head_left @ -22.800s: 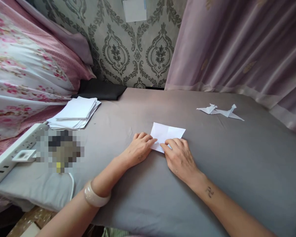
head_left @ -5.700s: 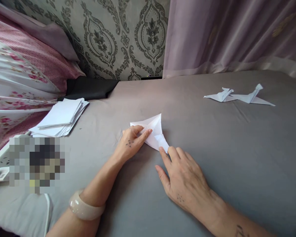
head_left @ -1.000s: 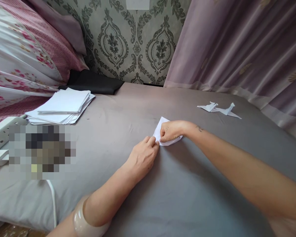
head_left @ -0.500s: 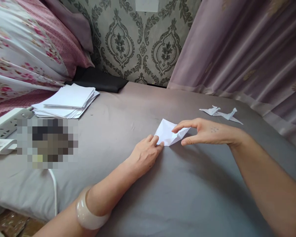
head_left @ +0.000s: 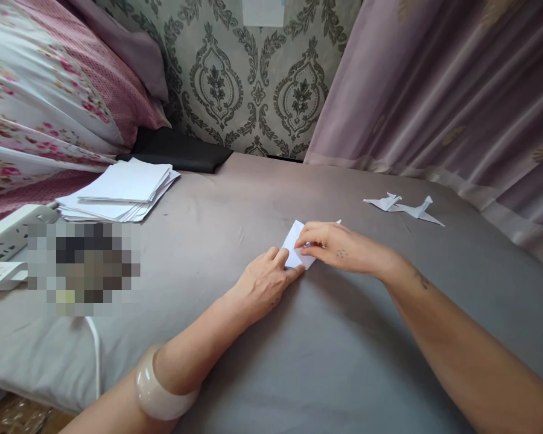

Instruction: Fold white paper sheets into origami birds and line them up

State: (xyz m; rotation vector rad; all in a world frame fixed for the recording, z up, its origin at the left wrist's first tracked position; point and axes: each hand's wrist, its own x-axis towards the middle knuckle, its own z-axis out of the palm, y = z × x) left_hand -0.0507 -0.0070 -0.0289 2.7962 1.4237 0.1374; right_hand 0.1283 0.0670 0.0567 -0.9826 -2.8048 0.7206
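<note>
A small folded white paper [head_left: 294, 242] lies on the grey sheet [head_left: 353, 337] near the middle. My left hand [head_left: 265, 284] rests on the sheet with its fingertips pinning the paper's near-left corner. My right hand [head_left: 339, 248] lies over the paper's right side, fingers together and pressing it flat; most of the paper is hidden under it. A pale bangle [head_left: 158, 389] is on my left wrist.
A stack of white sheets [head_left: 117, 193] lies at the left. Two folded paper birds [head_left: 402, 205] sit at the far right. A white power strip [head_left: 9, 226] and cable [head_left: 96, 349] are at the left edge. Floral bedding [head_left: 40, 114], black cloth [head_left: 176, 154] and a mauve curtain [head_left: 443, 90] surround the surface.
My right hand, lifted with spread fingers half a second ago, has come down onto the paper and flattened its raised flap. My left hand has stayed on the near corner.
</note>
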